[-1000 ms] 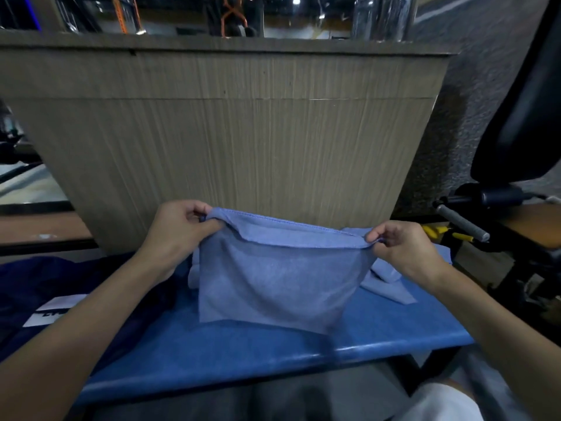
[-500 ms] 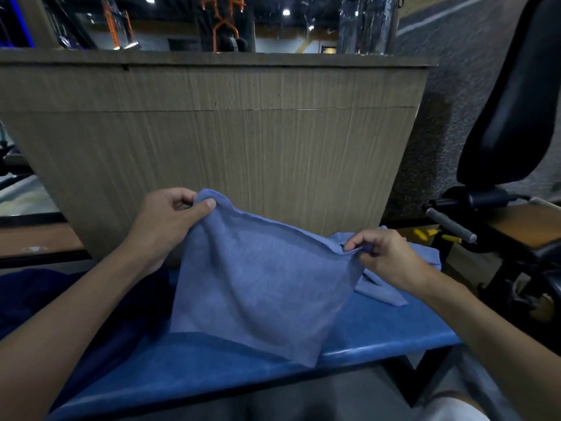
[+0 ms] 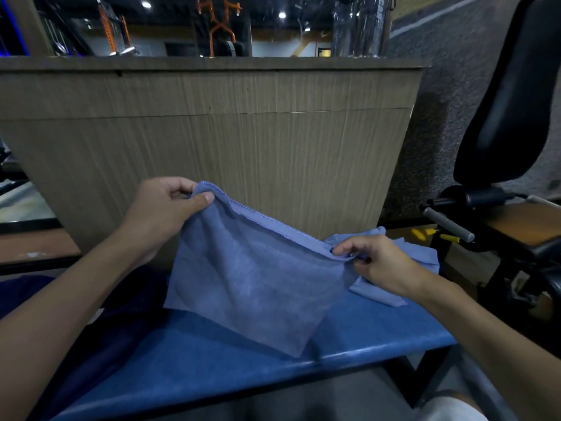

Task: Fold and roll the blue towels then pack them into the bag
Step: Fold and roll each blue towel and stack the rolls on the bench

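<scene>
Head view: your left hand (image 3: 164,211) and right hand (image 3: 375,262) each pinch a top corner of the blue towel (image 3: 252,278), hanging slanted over the bench (image 3: 212,360); level both corners, then fold edge to edge

Two hands (image 3: 164,214) (image 3: 381,264); at least two blue towels (image 3: 252,275) (image 3: 376,296).

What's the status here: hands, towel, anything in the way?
Left hand pinches towel top corner, high; right hand pinches the other, lower. Towel hangs slanted over bench, not rolled. Nothing blocking; second towel lies by right hand.
</scene>
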